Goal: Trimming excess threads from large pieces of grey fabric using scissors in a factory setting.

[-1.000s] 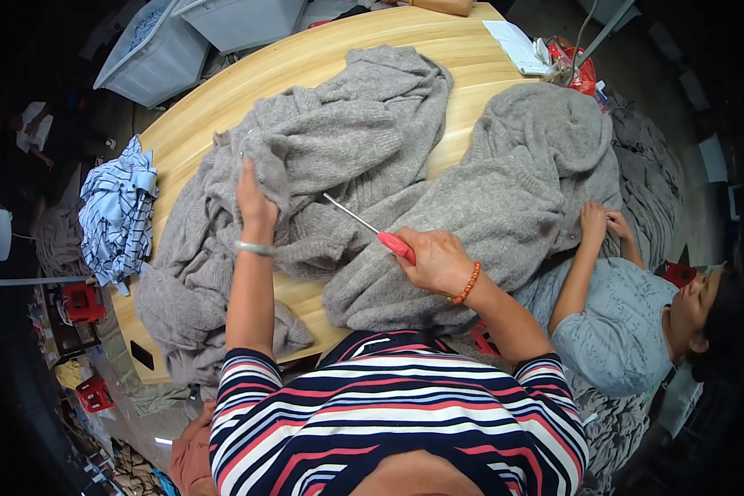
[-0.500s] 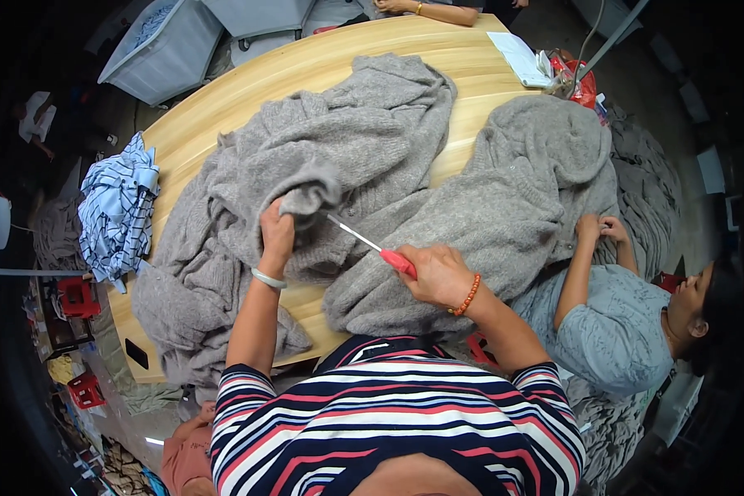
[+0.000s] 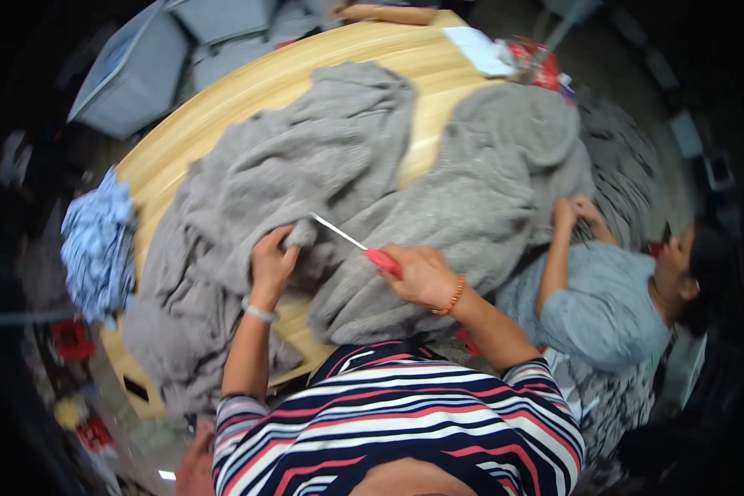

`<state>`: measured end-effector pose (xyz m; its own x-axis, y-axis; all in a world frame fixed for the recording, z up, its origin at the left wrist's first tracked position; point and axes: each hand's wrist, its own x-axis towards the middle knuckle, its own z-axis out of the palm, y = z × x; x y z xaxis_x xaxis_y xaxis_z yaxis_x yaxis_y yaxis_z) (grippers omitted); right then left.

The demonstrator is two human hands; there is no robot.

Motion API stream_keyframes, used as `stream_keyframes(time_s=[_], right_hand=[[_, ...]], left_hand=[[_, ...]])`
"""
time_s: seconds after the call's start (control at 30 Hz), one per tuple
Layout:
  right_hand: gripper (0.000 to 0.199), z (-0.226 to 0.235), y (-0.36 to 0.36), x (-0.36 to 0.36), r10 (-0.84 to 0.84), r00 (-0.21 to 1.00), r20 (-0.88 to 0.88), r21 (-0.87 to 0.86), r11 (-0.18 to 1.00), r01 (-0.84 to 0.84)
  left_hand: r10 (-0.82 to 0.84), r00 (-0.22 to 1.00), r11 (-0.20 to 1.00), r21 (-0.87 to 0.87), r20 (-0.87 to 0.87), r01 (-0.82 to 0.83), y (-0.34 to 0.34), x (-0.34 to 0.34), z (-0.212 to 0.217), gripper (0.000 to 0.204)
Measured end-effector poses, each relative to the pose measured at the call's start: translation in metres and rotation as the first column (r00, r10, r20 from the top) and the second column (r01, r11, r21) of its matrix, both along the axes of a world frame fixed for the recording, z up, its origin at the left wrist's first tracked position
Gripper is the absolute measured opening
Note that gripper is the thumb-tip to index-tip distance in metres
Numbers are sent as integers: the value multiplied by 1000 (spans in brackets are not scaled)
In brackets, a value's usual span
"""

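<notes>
My left hand (image 3: 271,266) is closed around a bunched fold of a grey fuzzy knit garment (image 3: 264,161) spread over the left and middle of the table. In my right hand (image 3: 424,278) is the red handle of a slim metal-shafted tool (image 3: 383,263). Its shaft points up and left, with the end close beside the held fold; blur hides the tip's shape and whether it touches. A second grey knit garment (image 3: 471,202) lies under and beyond my right hand.
The wooden table (image 3: 248,78) curves at its far edge. A blue garment (image 3: 99,248) hangs over its left edge. Papers (image 3: 478,51) and a red bag (image 3: 537,64) lie far right. Another person (image 3: 603,302) sits close on my right. Grey bins (image 3: 128,70) stand beyond the table.
The view has shifted and blurred. My left hand's fold is lower and smaller now, and the tool's shaft end has come out into view beside it.
</notes>
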<state>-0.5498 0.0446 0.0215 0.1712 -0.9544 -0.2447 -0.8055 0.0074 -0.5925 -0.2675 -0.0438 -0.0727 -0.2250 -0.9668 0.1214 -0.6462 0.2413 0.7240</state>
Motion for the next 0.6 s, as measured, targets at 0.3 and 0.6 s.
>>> stream_keyframes(time_s=[0.3,0.6], right_hand=[[20,-21,3,8,-11,995,97,-102,995,21],[17,-21,14,9,-74,986,150,-140,986,96]], left_hand=[[283,882,866,-496,376,-66,27,37,28,73],[215,906,965,-220,366,-140,16,133,-49,67]])
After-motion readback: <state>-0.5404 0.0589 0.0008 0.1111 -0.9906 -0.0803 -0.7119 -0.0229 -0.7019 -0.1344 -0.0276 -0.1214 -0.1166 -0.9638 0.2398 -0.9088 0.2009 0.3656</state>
